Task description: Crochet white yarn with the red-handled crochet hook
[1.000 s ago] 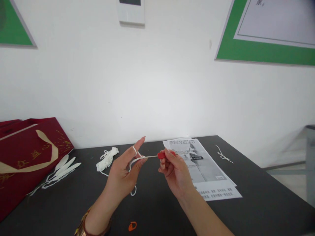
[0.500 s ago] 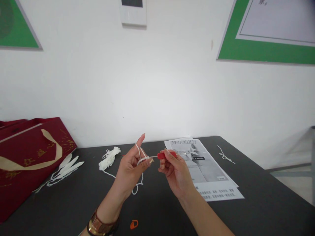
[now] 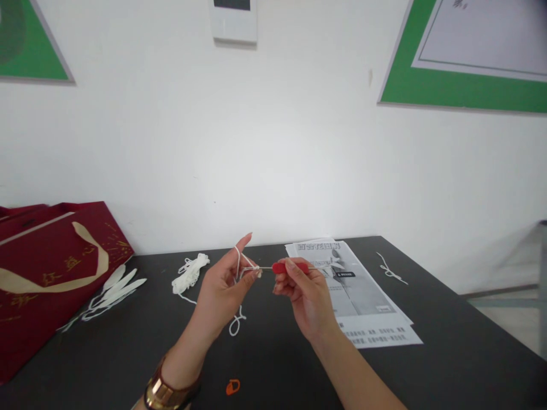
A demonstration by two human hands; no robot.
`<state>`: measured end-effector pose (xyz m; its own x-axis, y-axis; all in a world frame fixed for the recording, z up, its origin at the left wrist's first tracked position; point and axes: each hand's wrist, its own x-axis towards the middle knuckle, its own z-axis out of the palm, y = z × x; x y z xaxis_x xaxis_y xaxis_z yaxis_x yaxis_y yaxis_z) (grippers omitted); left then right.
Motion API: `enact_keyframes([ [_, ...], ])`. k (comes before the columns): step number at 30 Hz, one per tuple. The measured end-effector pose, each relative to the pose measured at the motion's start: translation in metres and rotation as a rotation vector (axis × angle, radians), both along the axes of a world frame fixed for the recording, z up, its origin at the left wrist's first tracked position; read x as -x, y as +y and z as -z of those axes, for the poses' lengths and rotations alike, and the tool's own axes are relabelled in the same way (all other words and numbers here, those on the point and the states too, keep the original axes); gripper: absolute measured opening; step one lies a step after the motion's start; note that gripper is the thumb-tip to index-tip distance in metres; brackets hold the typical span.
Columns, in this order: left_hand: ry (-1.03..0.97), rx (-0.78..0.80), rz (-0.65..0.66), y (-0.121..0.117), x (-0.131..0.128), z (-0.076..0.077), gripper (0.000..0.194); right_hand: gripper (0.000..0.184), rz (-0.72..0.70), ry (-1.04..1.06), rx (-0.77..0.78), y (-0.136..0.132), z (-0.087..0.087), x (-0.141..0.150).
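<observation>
White yarn (image 3: 238, 259) loops over the raised index finger of my left hand (image 3: 224, 287), whose thumb and other fingers pinch a small white crocheted piece (image 3: 258, 274). My right hand (image 3: 308, 291) is closed around the red handle of a crochet hook (image 3: 280, 267). The hook's thin metal shaft points left and meets the yarn at my left fingertips; its tip is too small to make out. Below my left hand dangles a curled yarn end (image 3: 235, 326). A loose white yarn skein (image 3: 190, 273) lies behind my left wrist, with a strand running toward that hand.
Printed sheets (image 3: 363, 296) lie at the right on the black table (image 3: 273, 353). Several white leaf-shaped crocheted pieces (image 3: 117, 290) rest beside a dark red gift bag (image 3: 64, 267). An orange stitch marker (image 3: 233, 387) is near the front. A tied white cord (image 3: 390, 269) lies far right.
My left hand has tilted slightly, with the crocheted piece a little higher at its fingertips. The hook has levelled and shifted slightly up. Both hands keep their hold.
</observation>
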<state>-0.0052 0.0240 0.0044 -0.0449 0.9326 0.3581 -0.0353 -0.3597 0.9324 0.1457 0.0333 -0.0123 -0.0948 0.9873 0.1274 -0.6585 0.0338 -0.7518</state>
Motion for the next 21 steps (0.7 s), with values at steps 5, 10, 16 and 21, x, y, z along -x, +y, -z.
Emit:
enact_keyframes([
  [5,0.008,0.006,-0.027,0.000,0.000,0.004,0.069,0.015,-0.032,-0.034,0.006,0.001,0.003,0.000],
  [10,-0.227,0.030,-0.068,0.000,-0.015,0.011,0.073,0.016,-0.027,0.023,0.036,0.004,0.004,0.001],
  [16,-0.355,0.012,-0.149,-0.006,-0.033,0.018,0.074,0.016,0.089,-0.113,-0.048,-0.005,0.004,0.009],
  [21,-0.597,0.076,-0.079,-0.011,-0.033,0.010,0.086,0.020,0.342,-0.524,-0.496,-0.020,0.010,0.009],
])
